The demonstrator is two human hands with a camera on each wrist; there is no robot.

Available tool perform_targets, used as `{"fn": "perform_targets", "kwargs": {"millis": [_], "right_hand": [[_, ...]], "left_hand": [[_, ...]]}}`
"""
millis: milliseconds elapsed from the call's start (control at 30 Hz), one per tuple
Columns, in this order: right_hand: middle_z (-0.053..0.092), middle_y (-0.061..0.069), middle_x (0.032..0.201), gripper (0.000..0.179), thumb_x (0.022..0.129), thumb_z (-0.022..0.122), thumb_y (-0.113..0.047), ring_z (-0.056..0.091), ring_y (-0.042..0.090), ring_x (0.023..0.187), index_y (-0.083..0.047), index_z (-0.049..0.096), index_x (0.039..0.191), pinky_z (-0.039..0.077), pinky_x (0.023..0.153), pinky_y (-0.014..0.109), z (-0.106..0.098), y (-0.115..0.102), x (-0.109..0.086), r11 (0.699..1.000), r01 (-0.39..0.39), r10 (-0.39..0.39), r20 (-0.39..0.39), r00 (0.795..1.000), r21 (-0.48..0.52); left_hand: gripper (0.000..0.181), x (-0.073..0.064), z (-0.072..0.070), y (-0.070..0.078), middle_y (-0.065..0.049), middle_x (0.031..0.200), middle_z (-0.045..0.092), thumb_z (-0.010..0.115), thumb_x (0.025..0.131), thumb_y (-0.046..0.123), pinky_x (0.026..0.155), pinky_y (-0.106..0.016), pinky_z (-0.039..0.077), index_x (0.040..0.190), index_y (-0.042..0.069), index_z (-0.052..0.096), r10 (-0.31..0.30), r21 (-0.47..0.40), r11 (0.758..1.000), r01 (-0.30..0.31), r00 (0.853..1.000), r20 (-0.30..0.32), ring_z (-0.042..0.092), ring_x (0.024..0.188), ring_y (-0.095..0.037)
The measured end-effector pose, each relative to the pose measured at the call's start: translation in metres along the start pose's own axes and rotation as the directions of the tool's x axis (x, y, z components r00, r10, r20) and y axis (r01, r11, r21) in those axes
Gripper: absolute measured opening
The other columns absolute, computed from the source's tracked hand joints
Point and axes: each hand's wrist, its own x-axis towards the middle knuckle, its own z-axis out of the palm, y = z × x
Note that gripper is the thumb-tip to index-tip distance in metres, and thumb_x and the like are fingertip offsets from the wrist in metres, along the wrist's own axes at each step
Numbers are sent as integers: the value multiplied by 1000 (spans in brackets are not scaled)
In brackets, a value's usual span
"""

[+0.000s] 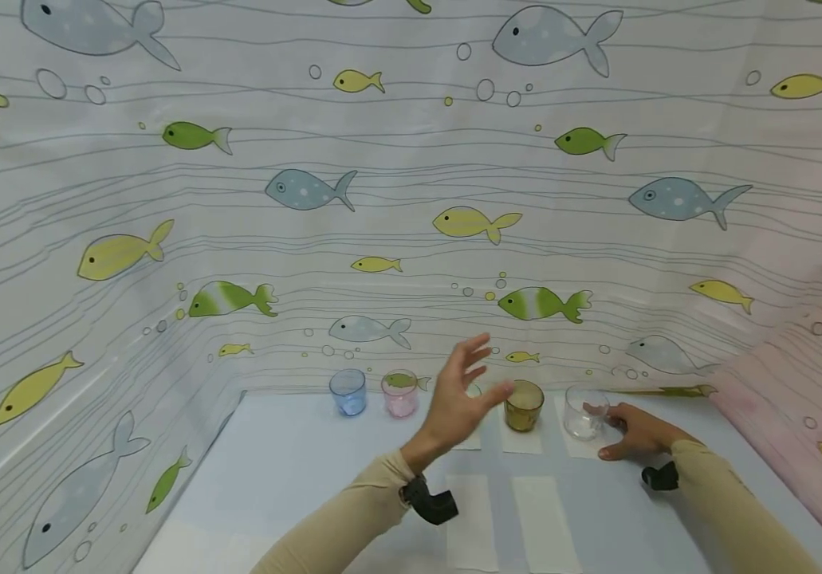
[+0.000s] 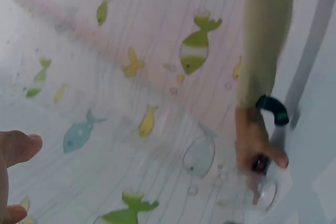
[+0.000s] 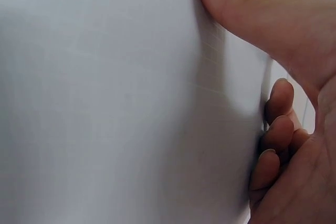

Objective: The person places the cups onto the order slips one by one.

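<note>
My left hand is raised with its fingers spread and holds nothing. Behind it, a pale green glass is mostly hidden, and an amber glass stands just right of its thumb. Down at the table, my right hand is beside a clear glass. Its forefinger overlaps the glass's right side in the head view, while the thumb lies apart from the glass, lower right. In the right wrist view, the thumb and the bent fingers are spread apart over the table with nothing between them.
A blue glass and a pink glass stand at the back left of the white table. White paper strips lie in front, with more beneath the right-hand glasses. A fish-patterned curtain rises behind the table.
</note>
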Motion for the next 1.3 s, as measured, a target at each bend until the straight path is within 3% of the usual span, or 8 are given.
{"fn": "perform_targets", "kwargs": {"millis": [100,233,367,467,667,767,1000,1300], "right_hand": [[53,44,141,102,80,94,-41,49,62,135,18,44,146,44,111,70,-1,2,-2,1000,-17,17,-3,1000,6],[52,44,141,107,78,95,-43,47,63,135,18,42,149,43,112,71,0,6,-3,999,-32,32,10,999,17],[52,43,141,109,78,95,-45,47,62,135,19,42,148,42,112,72,1,11,-4,999,-42,42,13,999,14],[55,42,139,108,78,94,-46,50,61,133,20,42,145,43,111,72,0,13,-5,999,-32,32,-1,999,14],[56,42,137,107,78,94,-45,51,61,133,20,42,146,44,110,71,-2,12,-6,1000,-8,8,-4,1000,22],[55,42,137,106,78,94,-45,50,61,133,19,43,145,44,109,72,-3,10,-5,1000,-2,2,-7,1000,20],[55,42,137,106,78,94,-45,51,60,132,17,44,148,44,110,72,-2,7,-2,1000,-1,1,-6,1000,14],[59,36,132,102,78,95,-43,56,54,126,18,47,145,45,109,70,2,7,2,1000,-14,14,-4,1000,28]], "left_hand": [[70,2,-36,-10,-15,161,48,79,94,9,122,-49,45,154,0,44,-10,32,999,13,994,-109,49,148,-37],[65,3,-82,-21,-18,155,53,80,93,7,120,-57,44,149,-4,48,-19,57,998,33,972,-233,51,145,-40],[62,2,-124,-35,-21,151,56,81,93,8,119,-61,43,146,-5,51,-7,145,988,54,951,-310,51,143,-42],[65,-1,-152,-52,-22,151,56,83,93,14,120,-62,41,146,-4,52,-5,265,959,102,939,-343,50,144,-41],[73,-15,-197,-87,-23,155,52,84,92,25,123,-62,35,150,-2,50,-75,430,862,269,906,-417,43,148,-43],[78,-24,-210,-102,-22,159,48,86,90,29,124,-64,33,153,1,48,-139,421,840,343,885,-444,39,152,-44],[96,-34,-218,-128,-20,167,38,88,86,39,124,-62,36,160,4,38,-262,409,808,425,880,-396,35,154,-43],[92,-43,-209,-154,-20,162,45,89,87,30,122,-59,40,158,1,38,-265,377,820,431,869,-417,43,149,-43]]}}
